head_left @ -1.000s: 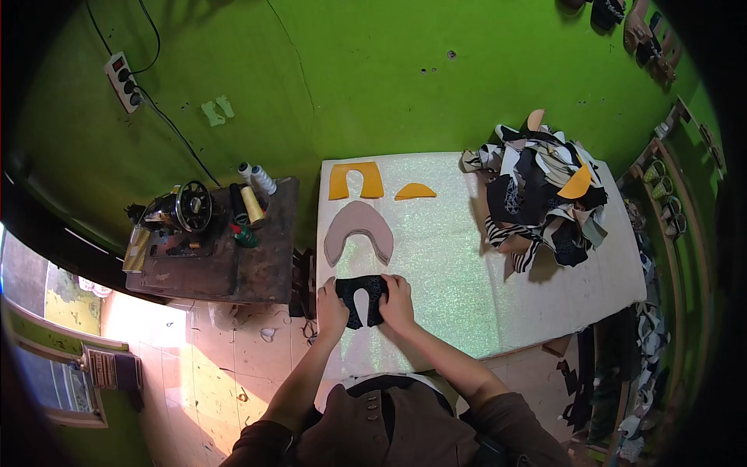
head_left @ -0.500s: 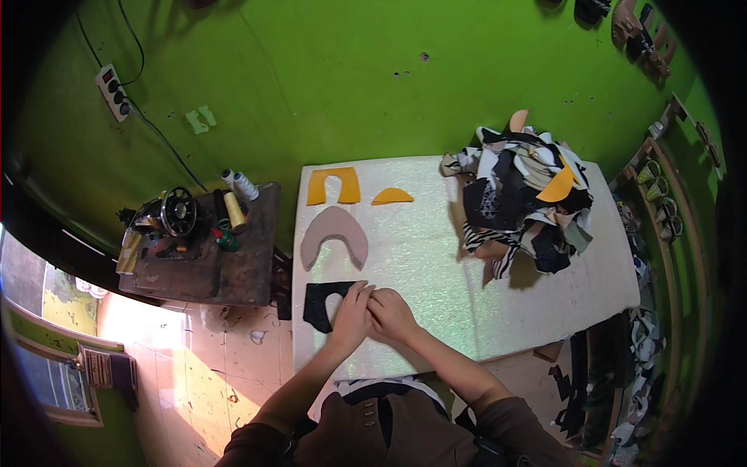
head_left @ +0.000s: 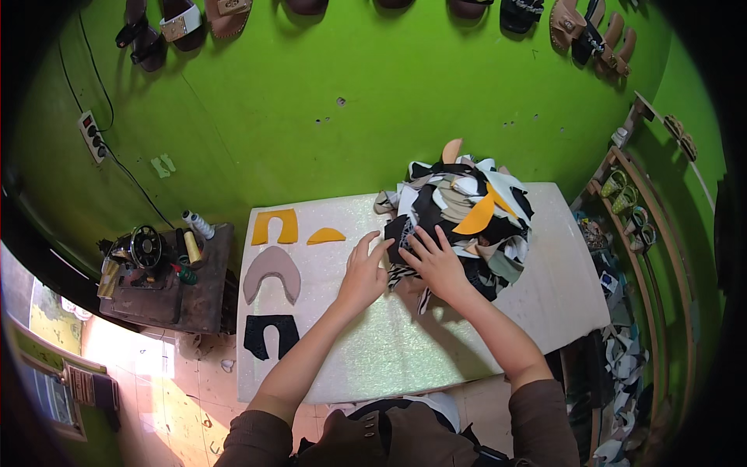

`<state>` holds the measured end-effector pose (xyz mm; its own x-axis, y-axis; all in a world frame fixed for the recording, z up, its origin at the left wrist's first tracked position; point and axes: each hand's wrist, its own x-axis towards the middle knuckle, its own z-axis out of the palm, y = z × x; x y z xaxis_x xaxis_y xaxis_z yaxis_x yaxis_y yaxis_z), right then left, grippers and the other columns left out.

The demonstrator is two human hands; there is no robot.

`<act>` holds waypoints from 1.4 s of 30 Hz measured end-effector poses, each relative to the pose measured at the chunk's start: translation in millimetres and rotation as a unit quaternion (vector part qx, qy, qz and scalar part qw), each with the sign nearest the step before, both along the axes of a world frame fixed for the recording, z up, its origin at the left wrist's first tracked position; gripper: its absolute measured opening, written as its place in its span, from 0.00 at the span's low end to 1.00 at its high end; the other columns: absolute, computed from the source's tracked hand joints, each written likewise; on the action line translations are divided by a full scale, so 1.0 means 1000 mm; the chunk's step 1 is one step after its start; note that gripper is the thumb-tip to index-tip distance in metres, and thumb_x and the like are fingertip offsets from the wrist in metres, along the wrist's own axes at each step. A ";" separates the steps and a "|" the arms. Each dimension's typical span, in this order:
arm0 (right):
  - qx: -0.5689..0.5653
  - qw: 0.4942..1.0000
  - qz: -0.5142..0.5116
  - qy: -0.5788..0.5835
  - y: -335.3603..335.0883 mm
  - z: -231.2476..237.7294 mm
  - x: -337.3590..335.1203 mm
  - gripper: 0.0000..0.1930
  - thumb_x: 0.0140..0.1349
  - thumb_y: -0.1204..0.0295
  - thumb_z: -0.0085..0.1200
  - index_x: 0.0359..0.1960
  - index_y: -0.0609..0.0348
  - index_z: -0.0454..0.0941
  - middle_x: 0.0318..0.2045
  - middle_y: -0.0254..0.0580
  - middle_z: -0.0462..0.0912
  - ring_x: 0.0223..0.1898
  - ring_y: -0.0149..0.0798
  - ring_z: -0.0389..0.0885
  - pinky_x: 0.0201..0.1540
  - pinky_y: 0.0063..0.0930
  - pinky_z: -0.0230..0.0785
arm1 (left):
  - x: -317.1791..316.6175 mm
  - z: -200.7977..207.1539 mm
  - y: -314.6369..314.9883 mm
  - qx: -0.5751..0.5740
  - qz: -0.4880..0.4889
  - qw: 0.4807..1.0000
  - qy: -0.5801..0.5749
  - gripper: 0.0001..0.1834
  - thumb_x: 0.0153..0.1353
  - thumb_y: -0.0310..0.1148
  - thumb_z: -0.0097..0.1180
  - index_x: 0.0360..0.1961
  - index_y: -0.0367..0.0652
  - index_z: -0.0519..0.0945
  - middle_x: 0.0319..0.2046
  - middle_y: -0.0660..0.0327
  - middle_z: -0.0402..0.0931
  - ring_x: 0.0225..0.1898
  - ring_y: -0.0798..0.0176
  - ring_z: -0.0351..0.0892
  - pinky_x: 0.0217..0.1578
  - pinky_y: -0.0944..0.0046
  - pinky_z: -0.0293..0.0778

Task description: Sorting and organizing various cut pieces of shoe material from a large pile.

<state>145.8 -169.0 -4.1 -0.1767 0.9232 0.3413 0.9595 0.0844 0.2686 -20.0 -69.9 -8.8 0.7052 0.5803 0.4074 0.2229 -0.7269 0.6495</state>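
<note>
Both my hands are at a heap of mixed fabric and leather scraps (head_left: 436, 204) on the white-covered table (head_left: 327, 366). My right hand (head_left: 436, 265) lies on the near side of the heap, fingers spread. Just left of it, my left hand (head_left: 366, 268) reaches to the heap's left edge with fingers apart. On the table's left part lie a yellow U-shaped piece (head_left: 262, 227), a small yellow half-round piece (head_left: 326, 235), a pinkish-grey arched piece (head_left: 272, 271) and a black U-shaped piece (head_left: 257, 331), near my left forearm. A loose yellow piece (head_left: 476, 214) rests on top of the heap.
A dark sewing-machine table (head_left: 194, 300) stands to the left, bearing a black sewing machine (head_left: 140, 247) and thread cones (head_left: 201, 226). Sandals (head_left: 180, 23) line the green wall above. A wooden rack (head_left: 642, 272) with shoes is at the right, beside more scraps (head_left: 622, 350).
My hands have left the black U-shaped piece at the table's left and moved right and away from me to the scrap heap. The view has shifted, showing more sandals.
</note>
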 end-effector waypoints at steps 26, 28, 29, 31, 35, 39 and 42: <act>0.042 0.654 0.044 0.754 -0.017 0.072 0.099 0.11 0.61 0.69 0.53 0.38 0.66 0.77 0.26 0.26 0.75 0.27 0.18 0.68 0.30 0.13 0.61 | 0.063 0.055 -0.013 -0.420 -0.029 0.886 -0.192 0.16 0.65 0.38 0.48 0.45 0.34 0.74 0.38 0.56 0.79 0.39 0.66 0.79 0.42 0.66 0.75; 0.034 0.650 0.035 0.759 -0.014 0.075 0.100 0.10 0.61 0.69 0.53 0.35 0.66 0.77 0.24 0.24 0.74 0.26 0.18 0.66 0.27 0.13 0.58 | 0.065 0.065 -0.010 -0.421 -0.047 0.879 -0.218 0.17 0.66 0.37 0.45 0.45 0.33 0.74 0.39 0.55 0.79 0.40 0.65 0.79 0.43 0.65 0.75; 0.058 0.669 0.043 0.739 -0.013 0.075 0.100 0.10 0.61 0.69 0.53 0.35 0.66 0.77 0.24 0.24 0.73 0.26 0.17 0.65 0.26 0.13 0.56 | 0.067 0.069 -0.010 -0.423 -0.053 0.875 -0.230 0.19 0.68 0.38 0.41 0.46 0.31 0.72 0.40 0.53 0.78 0.41 0.63 0.79 0.44 0.64 0.75; 0.087 0.697 0.045 0.710 -0.011 0.075 0.105 0.10 0.60 0.68 0.54 0.35 0.65 0.77 0.22 0.25 0.72 0.25 0.18 0.66 0.26 0.15 0.58 | 0.068 0.075 -0.008 -0.479 -0.063 0.838 -0.254 0.20 0.68 0.39 0.39 0.47 0.30 0.71 0.41 0.52 0.77 0.41 0.62 0.79 0.44 0.64 0.76; 0.131 0.788 0.018 0.601 -0.015 0.069 0.102 0.09 0.58 0.69 0.55 0.35 0.62 0.77 0.22 0.31 0.75 0.24 0.26 0.72 0.27 0.22 0.64 | 0.063 0.071 -0.007 -0.545 -0.057 0.784 -0.291 0.22 0.69 0.40 0.35 0.49 0.28 0.68 0.43 0.48 0.76 0.42 0.59 0.78 0.43 0.62 0.76; 0.122 0.906 0.002 0.404 -0.039 0.068 0.082 0.08 0.54 0.72 0.54 0.35 0.58 0.76 0.28 0.42 0.77 0.29 0.43 0.77 0.32 0.35 0.69 | 0.049 0.055 -0.004 -0.562 -0.023 0.763 -0.319 0.22 0.69 0.39 0.34 0.48 0.28 0.68 0.43 0.49 0.76 0.42 0.59 0.78 0.43 0.63 0.76; -0.083 0.955 0.021 0.284 -0.058 0.048 0.074 0.11 0.52 0.67 0.55 0.35 0.57 0.76 0.32 0.44 0.77 0.35 0.48 0.77 0.35 0.40 0.70 | 0.043 0.045 -0.016 -0.555 -0.030 0.784 -0.276 0.21 0.69 0.38 0.33 0.48 0.28 0.68 0.44 0.50 0.76 0.43 0.59 0.78 0.44 0.62 0.76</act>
<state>220.2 -227.1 43.5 -0.0454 0.9689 0.2433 0.9411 0.1232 -0.3149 23.0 -85.9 36.1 0.6396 0.7653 -0.0725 -0.3281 0.3571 0.8746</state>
